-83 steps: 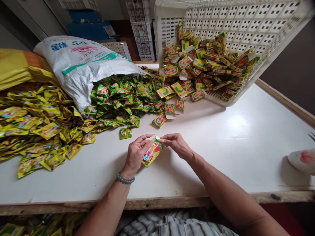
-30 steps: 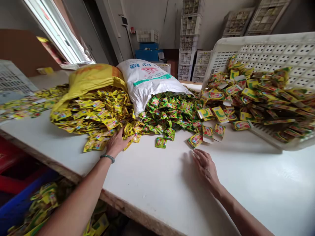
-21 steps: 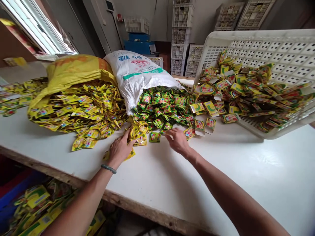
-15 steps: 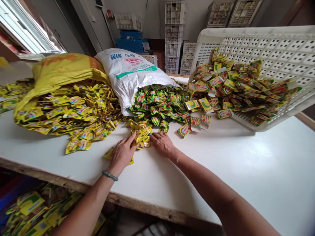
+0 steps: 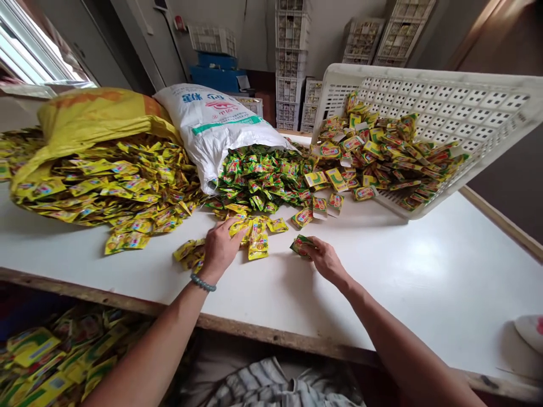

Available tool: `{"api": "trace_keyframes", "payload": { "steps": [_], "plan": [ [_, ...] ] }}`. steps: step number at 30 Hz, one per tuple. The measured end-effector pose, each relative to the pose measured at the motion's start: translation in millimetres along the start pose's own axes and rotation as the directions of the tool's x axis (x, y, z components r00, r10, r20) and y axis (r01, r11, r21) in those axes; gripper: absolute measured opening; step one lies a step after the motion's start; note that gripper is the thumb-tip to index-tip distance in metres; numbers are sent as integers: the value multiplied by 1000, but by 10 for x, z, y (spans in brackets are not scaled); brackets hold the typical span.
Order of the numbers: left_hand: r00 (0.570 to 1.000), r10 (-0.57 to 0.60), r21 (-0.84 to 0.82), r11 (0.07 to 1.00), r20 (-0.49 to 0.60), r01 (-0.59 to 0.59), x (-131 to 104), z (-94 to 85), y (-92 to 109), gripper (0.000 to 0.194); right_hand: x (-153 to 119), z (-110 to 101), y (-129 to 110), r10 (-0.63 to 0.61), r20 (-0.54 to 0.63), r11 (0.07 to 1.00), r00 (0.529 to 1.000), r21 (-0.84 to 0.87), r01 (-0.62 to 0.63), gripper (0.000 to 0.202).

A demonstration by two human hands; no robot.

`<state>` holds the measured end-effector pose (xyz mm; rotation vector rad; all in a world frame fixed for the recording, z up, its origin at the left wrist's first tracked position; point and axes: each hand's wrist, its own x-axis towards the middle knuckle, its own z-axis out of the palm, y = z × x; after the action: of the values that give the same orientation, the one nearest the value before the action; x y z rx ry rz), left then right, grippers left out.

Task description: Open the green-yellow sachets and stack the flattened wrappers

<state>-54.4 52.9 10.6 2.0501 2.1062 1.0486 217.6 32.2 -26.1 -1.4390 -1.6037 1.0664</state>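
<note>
My left hand (image 5: 223,247), with a beaded bracelet on the wrist, bends its fingers and thumb around yellow sachets (image 5: 258,240) from the small heap on the white table. Other yellow sachets lie beside its wrist side. To the right, my right hand (image 5: 327,259) pinches a green sachet (image 5: 300,245) just above the tabletop. Behind the hands, green sachets (image 5: 263,178) spill from a white woven sack (image 5: 212,110). At left, a yellow sack (image 5: 106,110) lies open with yellow sachets (image 5: 127,178) pouring out of its mouth.
A tilted white plastic basket (image 5: 462,107) at the right holds many small printed boxes (image 5: 377,150), some spilling onto the table (image 5: 382,271). Below the table's front edge at left lie more yellow-green packs (image 5: 46,362). Stacked crates (image 5: 292,68) stand by the wall.
My right hand has moved right, away from the yellow heap, and now has a green sachet. My left hand stays at the yellow sachets, which are more spread out. The view has shifted slightly.
</note>
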Motion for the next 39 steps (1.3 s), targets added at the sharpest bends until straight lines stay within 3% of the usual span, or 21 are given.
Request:
{"api": "trace_keyframes", "payload": {
  "steps": [3, 6, 8, 10, 13, 17, 19, 22, 24, 25, 26, 28, 29, 31, 35, 37, 39],
  "plan": [
    [988, -124, 43, 992, 97, 120, 51, -31, 121, 29, -29, -125, -66, -41, 19, 982, 999, 187, 36, 32],
    [980, -196, 140, 972, 41, 188, 79, -65, 189, 46, 21, -294, -96, -81, -24, 962, 996, 259, 85, 34],
    [984, -162, 196, 965, -68, 173, 96, -83, 253, 61, 76, -417, -70, -60, -87, 960, 994, 269, 82, 35],
    [995, -48, 217, 974, -90, 67, 124, -67, 364, 56, 126, -515, -8, -26, -145, 948, 989, 310, 71, 38],
    [985, 105, 162, 979, 138, -127, 192, 95, 595, 25, 160, -573, 118, 36, -196, 902, 980, 428, 52, 44],
    [875, 161, 79, 972, 456, -219, 284, 499, 821, 15, 119, -531, 266, 120, -195, 849, 973, 528, 1, 50],
    [846, 151, 53, 977, 511, -207, 313, 663, 843, 18, 89, -514, 300, 143, -188, 831, 972, 557, -15, 50],
    [862, 121, 38, 986, 492, -160, 314, 755, 821, 28, 65, -527, 273, 174, -174, 792, 969, 610, -33, 49],
    [868, 50, -155, 987, 493, 31, 266, 726, 825, 29, 59, -546, 206, 170, -137, 755, 976, 654, -40, 48],
    [852, 1, -314, 930, 523, 192, 224, 697, 842, 29, 56, -553, 164, 159, -117, 741, 980, 670, -40, 47],
    [820, -43, -467, 804, 571, 368, 170, 666, 871, 28, 50, -554, 121, 147, -94, 730, 985, 682, -44, 47],
    [738, -82, -632, 460, 670, 624, 38, 612, 953, 32, 32, -541, 44, 123, -42, 715, 991, 696, -60, 45],
    [712, -79, -652, 340, 698, 678, -32, 594, 1001, 34, 21, -525, 17, 113, -16, 706, 993, 705, -69, 45],
    [693, -68, -671, 196, 718, 715, -160, 575, 1096, 34, 7, -479, -6, 112, 19, 685, 994, 723, -91, 44],
    [678, -9, -676, 70, 735, 734, -313, 572, 1222, 38, 28, -356, 67, 177, -81, 750, 981, 657, -81, 41],
    [662, -8, -659, 83, 750, 748, -333, 582, 1249, 44, 50, -291, 120, 150, -181, 820, 972, 572, -21, 40],
    [674, -40, -662, 155, 738, 733, -331, 604, 1264, 51, 59, -234, 145, 102, -235, 863, 967, 505, 32, 38]
  ]
}}
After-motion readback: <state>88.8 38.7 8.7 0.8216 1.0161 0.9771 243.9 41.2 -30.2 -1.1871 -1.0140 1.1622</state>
